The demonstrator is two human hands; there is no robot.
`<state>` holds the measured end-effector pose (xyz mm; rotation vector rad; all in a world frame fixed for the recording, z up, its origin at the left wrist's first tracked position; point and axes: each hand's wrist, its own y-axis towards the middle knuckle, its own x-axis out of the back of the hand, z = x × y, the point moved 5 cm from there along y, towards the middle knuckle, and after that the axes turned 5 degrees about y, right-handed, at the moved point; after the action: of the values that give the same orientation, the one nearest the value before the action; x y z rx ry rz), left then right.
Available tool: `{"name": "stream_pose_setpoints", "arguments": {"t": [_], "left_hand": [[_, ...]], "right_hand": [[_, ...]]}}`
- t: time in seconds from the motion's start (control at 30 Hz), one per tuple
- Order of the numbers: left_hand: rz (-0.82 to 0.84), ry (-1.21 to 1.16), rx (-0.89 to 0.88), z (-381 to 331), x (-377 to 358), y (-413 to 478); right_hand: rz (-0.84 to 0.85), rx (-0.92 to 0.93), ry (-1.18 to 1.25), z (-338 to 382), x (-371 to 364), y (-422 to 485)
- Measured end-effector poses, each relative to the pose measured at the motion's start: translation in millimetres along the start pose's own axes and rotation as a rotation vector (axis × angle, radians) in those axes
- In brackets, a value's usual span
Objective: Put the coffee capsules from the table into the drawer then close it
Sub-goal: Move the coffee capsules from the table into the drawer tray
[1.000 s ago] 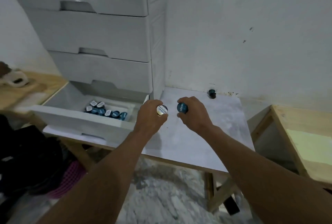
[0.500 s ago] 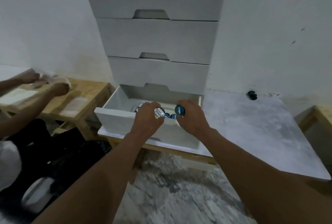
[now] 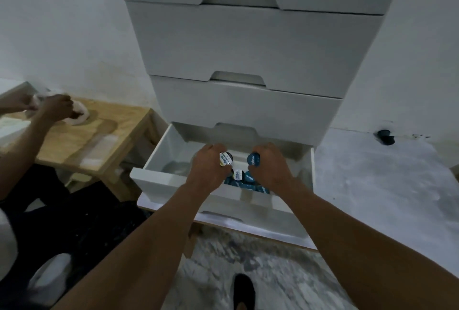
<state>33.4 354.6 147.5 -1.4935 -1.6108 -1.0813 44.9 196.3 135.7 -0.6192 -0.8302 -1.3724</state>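
The bottom drawer [image 3: 159, 180] of the white drawer unit [image 3: 248, 44] stands pulled open. Both my hands are over it. My left hand [image 3: 208, 168] grips a white-lidded capsule [image 3: 225, 159], its lid facing right. My right hand [image 3: 270, 168] grips a blue-lidded capsule [image 3: 253, 160], its lid facing left. Below and between the hands, several blue and white capsules [image 3: 244, 180] lie in the drawer. One dark capsule [image 3: 385, 137] sits on the grey table [image 3: 372, 185] at the far right, by the wall.
At the left stands a wooden table [image 3: 82, 140], where another person's hands [image 3: 54, 109] handle something white. My dark shoe [image 3: 244, 290] shows on the marbled floor below the drawer.
Both hands have moved left from above the table to above the open drawer, each still holding its capsule. The view has turned left and closer to the drawer unit.
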Motion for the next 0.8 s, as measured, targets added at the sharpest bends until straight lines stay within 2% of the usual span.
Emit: {"name": "stream_pose_setpoints", "arguments": {"t": [0.13, 0.27, 0.8], "left_hand": [[0.124, 0.037, 0.005, 13, -30, 37], [0.180, 0.019, -0.010, 18, -54, 60], [0.330, 0.013, -0.230, 31, -92, 98]], "right_hand": [[0.104, -0.053, -0.013, -19, -30, 32], [0.151, -0.113, -0.002, -37, -48, 50], [0.069, -0.196, 0.037, -48, -64, 70]]}}
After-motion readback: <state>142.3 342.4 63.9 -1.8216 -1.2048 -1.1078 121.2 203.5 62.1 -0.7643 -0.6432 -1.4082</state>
